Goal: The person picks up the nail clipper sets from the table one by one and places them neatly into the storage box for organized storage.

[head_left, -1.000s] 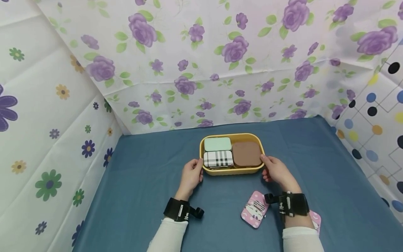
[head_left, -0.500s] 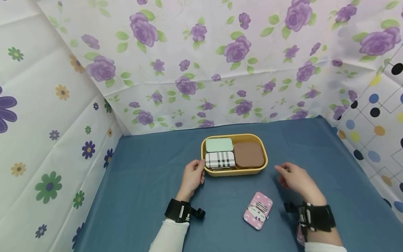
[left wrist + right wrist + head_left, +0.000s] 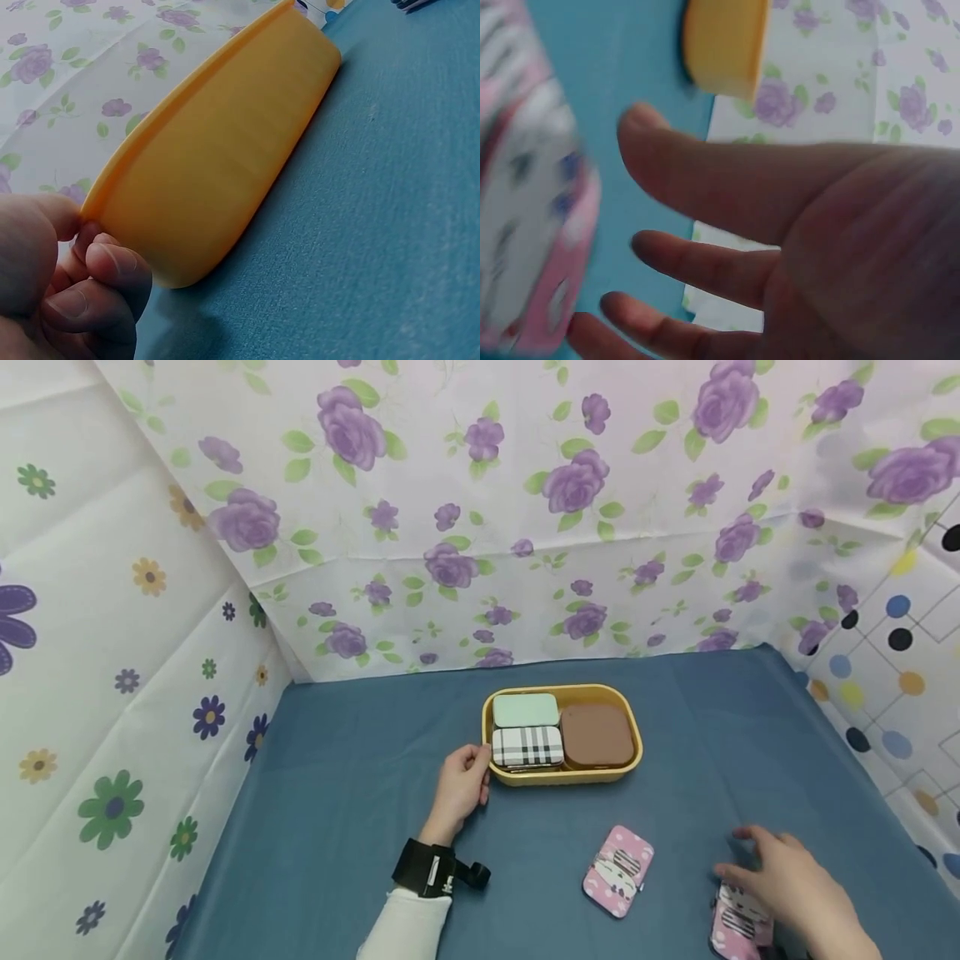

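My left hand (image 3: 459,787) pinches the left end of a yellow plastic basket (image 3: 570,779). In the left wrist view, thumb and fingers grip the rim of the basket (image 3: 217,142). Inside it lie a mint-green tin (image 3: 525,711), a black-and-white plaid tin (image 3: 527,747) and a larger brown square box (image 3: 597,736). At the lower right, my right hand (image 3: 791,881) is spread over a pink cartoon-print tin (image 3: 731,935), partly covering it. The right wrist view shows the thumb and fingers apart, with the pink tin (image 3: 536,202) beyond the fingertips.
A second pink cartoon tin (image 3: 618,871) lies on the blue cloth (image 3: 352,802) in front of the basket. Floral sheeting (image 3: 420,510) rises at the back, with a flower-print sheet (image 3: 82,710) on the left and a dotted one (image 3: 892,685) on the right.
My right hand has let go of the basket's right end and moved right and toward me, over the far-right pink tin. The left hand keeps its pinch on the rim.
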{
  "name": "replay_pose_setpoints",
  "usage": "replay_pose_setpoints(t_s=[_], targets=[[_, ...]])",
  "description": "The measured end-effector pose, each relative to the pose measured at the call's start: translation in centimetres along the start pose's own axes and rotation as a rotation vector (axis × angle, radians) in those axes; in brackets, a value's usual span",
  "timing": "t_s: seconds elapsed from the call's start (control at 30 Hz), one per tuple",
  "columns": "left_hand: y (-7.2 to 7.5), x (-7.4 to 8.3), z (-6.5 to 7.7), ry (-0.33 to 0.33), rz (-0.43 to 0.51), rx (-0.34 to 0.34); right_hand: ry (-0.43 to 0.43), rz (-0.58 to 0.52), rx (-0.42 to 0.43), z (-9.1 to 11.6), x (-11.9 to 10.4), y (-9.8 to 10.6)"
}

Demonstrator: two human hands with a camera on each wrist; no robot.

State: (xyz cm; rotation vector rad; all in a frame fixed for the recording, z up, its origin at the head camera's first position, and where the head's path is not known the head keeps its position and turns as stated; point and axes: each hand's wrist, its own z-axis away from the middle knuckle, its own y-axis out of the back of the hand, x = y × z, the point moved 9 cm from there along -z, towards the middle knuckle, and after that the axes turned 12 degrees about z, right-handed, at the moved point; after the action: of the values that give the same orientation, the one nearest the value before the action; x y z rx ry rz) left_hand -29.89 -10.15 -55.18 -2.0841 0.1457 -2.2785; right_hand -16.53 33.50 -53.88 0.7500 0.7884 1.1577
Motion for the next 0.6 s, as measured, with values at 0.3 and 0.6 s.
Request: replay_pose_setpoints(t_s=[0.3,0.6], targets=[[-0.1,0.7,0.1,-0.02,-0.006,-0.041,-0.133,0.049,-0.122,2.0,1.3,-4.7],[0.0,0.6,0.1,-0.023,-0.02,-0.039,-0.111,0.026,-0.01,2.5,0.0,-6.3]])
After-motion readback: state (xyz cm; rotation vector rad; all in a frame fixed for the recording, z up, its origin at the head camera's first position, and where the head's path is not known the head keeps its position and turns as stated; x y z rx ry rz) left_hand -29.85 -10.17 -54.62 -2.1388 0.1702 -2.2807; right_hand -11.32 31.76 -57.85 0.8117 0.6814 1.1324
